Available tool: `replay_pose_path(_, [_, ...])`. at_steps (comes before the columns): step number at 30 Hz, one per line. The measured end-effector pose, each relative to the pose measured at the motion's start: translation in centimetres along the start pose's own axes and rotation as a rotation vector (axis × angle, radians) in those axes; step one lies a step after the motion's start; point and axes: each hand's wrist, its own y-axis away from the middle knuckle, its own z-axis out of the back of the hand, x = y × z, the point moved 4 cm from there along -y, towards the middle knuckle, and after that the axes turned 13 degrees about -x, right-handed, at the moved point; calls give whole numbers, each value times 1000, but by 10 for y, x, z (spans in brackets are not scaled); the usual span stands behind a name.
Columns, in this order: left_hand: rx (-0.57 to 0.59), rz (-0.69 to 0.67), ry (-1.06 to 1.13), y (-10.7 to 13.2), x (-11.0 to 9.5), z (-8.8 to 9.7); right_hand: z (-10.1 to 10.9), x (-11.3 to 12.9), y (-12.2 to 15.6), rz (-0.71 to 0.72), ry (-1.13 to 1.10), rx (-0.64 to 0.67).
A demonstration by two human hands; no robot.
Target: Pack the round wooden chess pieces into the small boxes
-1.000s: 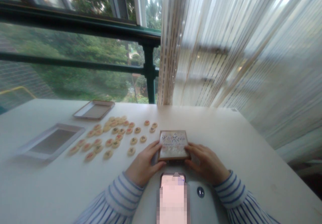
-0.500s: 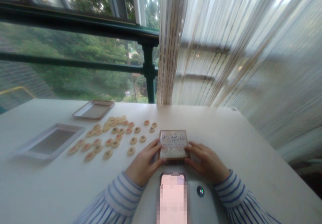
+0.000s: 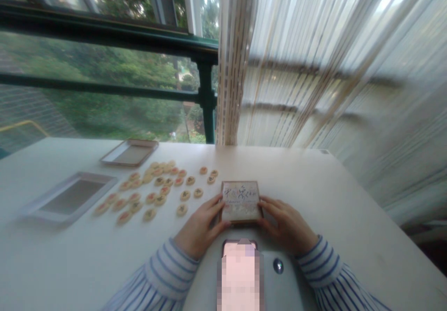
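Brown-edged box (image 3: pixel 240 204) sits between our left hand (image 3: pixel 199 226) and our right hand (image 3: pixel 289 226), both clamped on its opposite sides, neither nearer, long axis unclear to us, round pieces (image 3: pixel 159 200) out past our left.

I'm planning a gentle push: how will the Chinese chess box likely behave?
The Chinese chess box is probably stiff, given its straight edges. Low and flat, it seems unlikely to tip. It may slide easily, since the white table looks smooth.
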Motion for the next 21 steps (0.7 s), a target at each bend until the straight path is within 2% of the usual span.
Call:
replay_pose_path(14, [-7,38,9,-4,-7,4,1,-1,-1,-33,-9,16])
replay_pose_path(21, [18,47,-13,-3,-5,2,2,-1,-3,-1,-18,-36])
